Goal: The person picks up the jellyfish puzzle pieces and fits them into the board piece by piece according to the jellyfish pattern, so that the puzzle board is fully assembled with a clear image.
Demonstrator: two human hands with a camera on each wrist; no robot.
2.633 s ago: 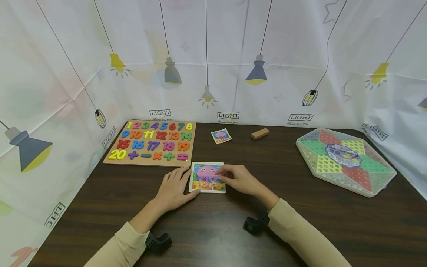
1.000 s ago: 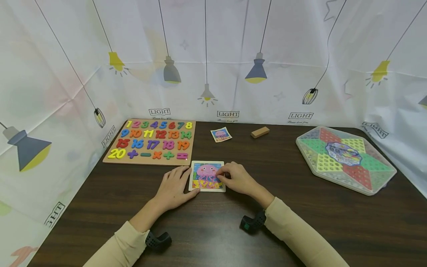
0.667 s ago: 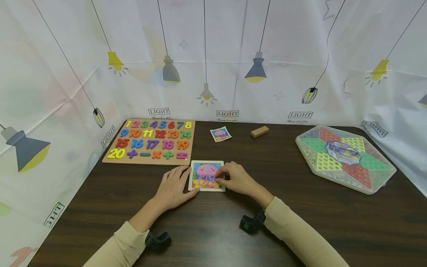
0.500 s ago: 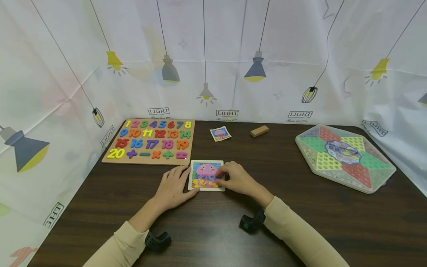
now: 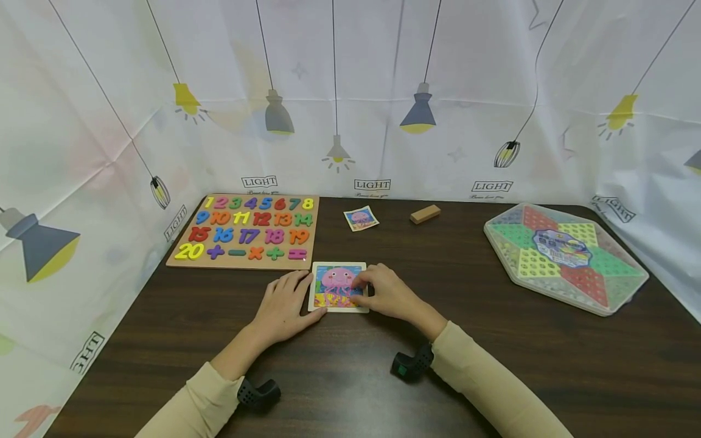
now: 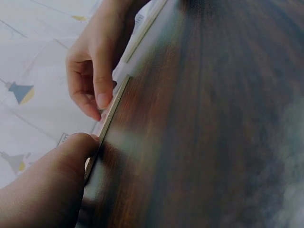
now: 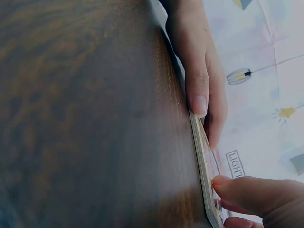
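A small framed jigsaw puzzle (image 5: 338,278) with a pink jellyfish picture lies flat on the dark table. My left hand (image 5: 282,309) rests at its left side, fingers extended along that edge and thumb touching the near edge. Over the puzzle's right part, my right hand (image 5: 389,295) has its thumb and index finger bent together. In the right wrist view a small coloured puzzle piece (image 7: 218,204) shows between those fingers, mostly hidden. The left wrist view shows the puzzle's thin frame (image 6: 111,111) edge-on, with the left thumb against it.
A board of coloured numbers (image 5: 243,232) lies behind at the left. Beyond the puzzle are a small jellyfish picture card (image 5: 361,218) and a wooden block (image 5: 425,214). A hexagonal Chinese checkers box (image 5: 566,258) sits at the right. A printed cloth (image 5: 460,61) hangs behind the table.
A pale gap in the puzzle's bottom row, seen 2.6 s ago, no longer shows. My right hand has shifted slightly left and its fingertips slightly down over the puzzle. The left hand stays in place.
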